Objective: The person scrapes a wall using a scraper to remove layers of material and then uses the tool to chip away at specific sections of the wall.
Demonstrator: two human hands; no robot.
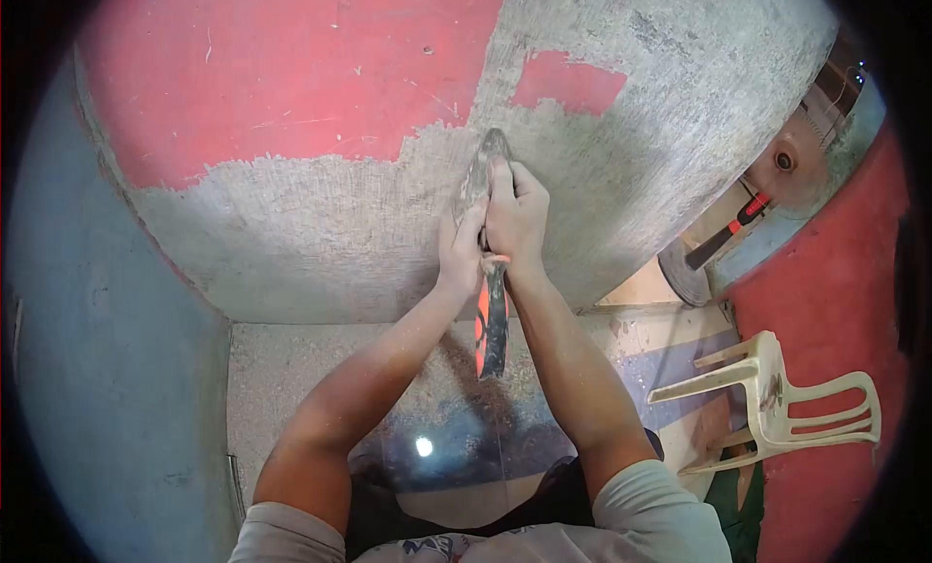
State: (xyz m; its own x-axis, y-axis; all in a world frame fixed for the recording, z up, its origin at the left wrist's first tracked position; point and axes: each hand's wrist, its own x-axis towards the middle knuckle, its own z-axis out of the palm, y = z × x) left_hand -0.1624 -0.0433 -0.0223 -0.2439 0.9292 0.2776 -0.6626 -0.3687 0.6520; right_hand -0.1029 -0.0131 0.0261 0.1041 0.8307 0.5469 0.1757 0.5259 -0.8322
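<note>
A trowel-like scraping tool (493,311) has an orange-and-black handle that points down toward me, and its upper end is grey and dust-coated. My left hand (460,248) is closed around the left side of its upper part. From the right, my right hand (517,212) grips the same part, with its thumb along the face. The tool's rounded tip touches or nearly touches the wall (320,214), just below the ragged edge of the pink-red paint (320,68). Bare grey, rough plaster surrounds the tip. My palms hide part of the tool's middle.
A smaller patch of red paint (573,83) remains at upper right. A cream plastic chair (767,393) stands at right. Beyond the wall's edge is a red-and-black handled tool (733,231). A blue wall (97,301) borders the left. Debris dots the floor (282,369).
</note>
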